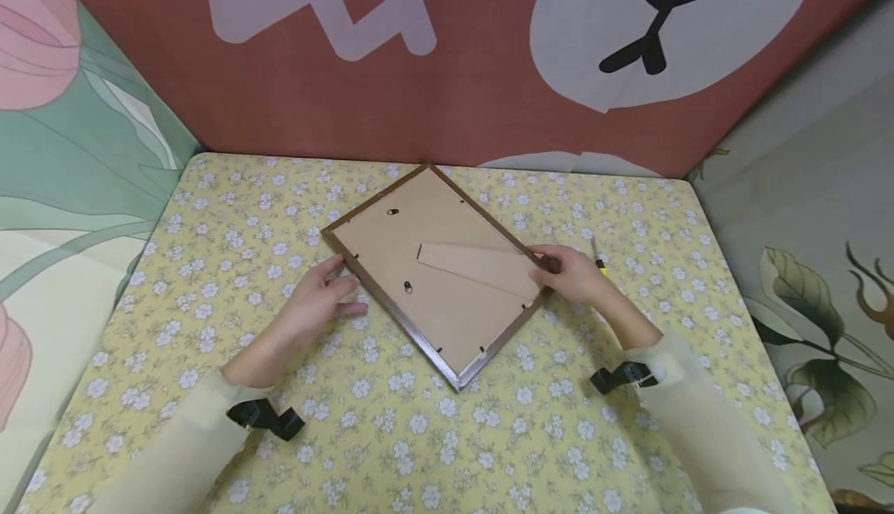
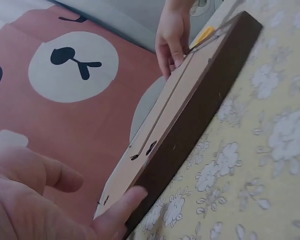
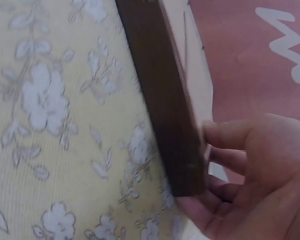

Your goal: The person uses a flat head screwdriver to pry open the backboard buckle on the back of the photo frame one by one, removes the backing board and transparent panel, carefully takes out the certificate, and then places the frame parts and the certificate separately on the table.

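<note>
Flowered yellow bench (image 1: 209,281) before a brown bear backdrop. Picture frame (image 1: 433,273) face down at centre. Left hand (image 1: 317,300) touching its left edge, grip relaxed; right hand (image 1: 569,273) grip curled round right corner.

- Picture frame (image 1: 433,273): rectangular, dark brown wood rim, lies face down and flat on the floral cloth, turned diagonally so one corner points at the far wall and the opposite corner at the person.
- Backing board is light tan fibreboard, seated inside the rim, small dark clips along the edges.
- Two small metal hanger loops on the back.
- Easel stand (image 1: 478,267): tan strip, folded flat against the backing, running toward the right corner.
</note>
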A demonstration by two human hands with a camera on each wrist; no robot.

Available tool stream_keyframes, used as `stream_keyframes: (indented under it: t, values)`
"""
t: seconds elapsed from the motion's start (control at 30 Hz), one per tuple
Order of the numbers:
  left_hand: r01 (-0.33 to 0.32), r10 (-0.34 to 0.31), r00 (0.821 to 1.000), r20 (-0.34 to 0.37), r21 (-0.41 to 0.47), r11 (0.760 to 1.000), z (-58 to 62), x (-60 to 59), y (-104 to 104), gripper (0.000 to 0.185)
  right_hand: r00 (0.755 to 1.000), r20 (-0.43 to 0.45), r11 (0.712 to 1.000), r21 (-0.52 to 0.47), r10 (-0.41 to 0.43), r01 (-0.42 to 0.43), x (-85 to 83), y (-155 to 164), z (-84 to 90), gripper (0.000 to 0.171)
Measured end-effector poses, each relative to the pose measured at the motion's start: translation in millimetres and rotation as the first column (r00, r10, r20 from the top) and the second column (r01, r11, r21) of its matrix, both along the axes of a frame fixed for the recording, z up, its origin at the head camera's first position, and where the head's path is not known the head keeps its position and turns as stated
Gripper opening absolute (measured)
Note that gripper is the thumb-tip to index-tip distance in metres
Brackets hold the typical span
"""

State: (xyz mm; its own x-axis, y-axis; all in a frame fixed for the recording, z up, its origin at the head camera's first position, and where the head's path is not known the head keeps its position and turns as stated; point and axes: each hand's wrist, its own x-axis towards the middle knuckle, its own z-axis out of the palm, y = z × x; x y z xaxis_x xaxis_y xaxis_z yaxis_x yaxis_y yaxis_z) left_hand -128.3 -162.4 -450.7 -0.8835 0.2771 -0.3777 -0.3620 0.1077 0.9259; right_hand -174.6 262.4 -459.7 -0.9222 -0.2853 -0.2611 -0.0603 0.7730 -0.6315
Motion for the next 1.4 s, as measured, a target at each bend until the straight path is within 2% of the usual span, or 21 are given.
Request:
stream_keyframes:
  t: [0.17,0.3,0.47,0.6,0.77,0.9,1.1,1.17,1.3,1.4]
  values:
    - [-0.041,0.041,0.999,-0.021,0.002,0.999,-3.1,-11.9,5,0.070,0.992,0.094,0.997,-0.008,0.080,-0.079,7.8,-1,4.7,0.050]
    - [-0.066,0.066,0.996,-0.062,-0.006,0.998,-8.0,-12.9,11,0.070,0.984,0.146,0.995,-0.030,0.097,-0.094,9.6,-3,7.9,0.044]
    - [-0.064,0.054,0.994,-0.099,-0.100,0.993,-15.3,-4.5,24,0.077,0.998,0.051,0.999,-0.031,0.031,-0.030,6.8,-10,3.7,0.055]
    - [-0.065,0.042,0.988,-0.148,-0.158,0.985,-19.3,-2.1,32,0.074,0.999,-0.028,1.000,-0.003,0.025,-0.025,5.4,-15,-1.0,0.057]
    - [-0.070,0.020,0.981,-0.194,-0.258,0.963,-23.1,-4.8,34,0.076,0.999,-0.037,1.000,-0.009,0.026,-0.027,9.8,-17,-3.4,0.052]
    - [-0.052,-0.013,0.979,-0.206,-0.307,0.950,-23.5,-12.6,34,0.082,1.000,0.002,0.999,-0.039,-0.004,0.004,16.2,-17,-4.7,0.053]
    - [-0.026,-0.043,0.983,-0.181,-0.363,0.932,-16.7,-28.2,31,0.081,0.999,0.041,0.999,-0.048,-0.012,0.014,28.3,-22,-3.0,0.056]
    - [-0.026,-0.043,0.983,-0.177,-0.368,0.929,-15.0,-32.9,30,0.079,0.997,0.073,0.997,-0.069,-0.012,0.017,31.5,-25,-2.3,0.056]
    - [-0.034,-0.027,0.984,-0.176,-0.338,0.941,-14.4,-40.8,30,0.073,0.989,0.142,0.991,-0.117,-0.042,0.059,33.9,-29,-1.6,0.049]
    - [-0.049,-0.013,0.984,-0.178,-0.338,0.940,-15.3,-43.1,30,0.071,0.988,0.124,0.987,-0.118,-0.095,0.110,31.8,-31,-2.7,0.046]
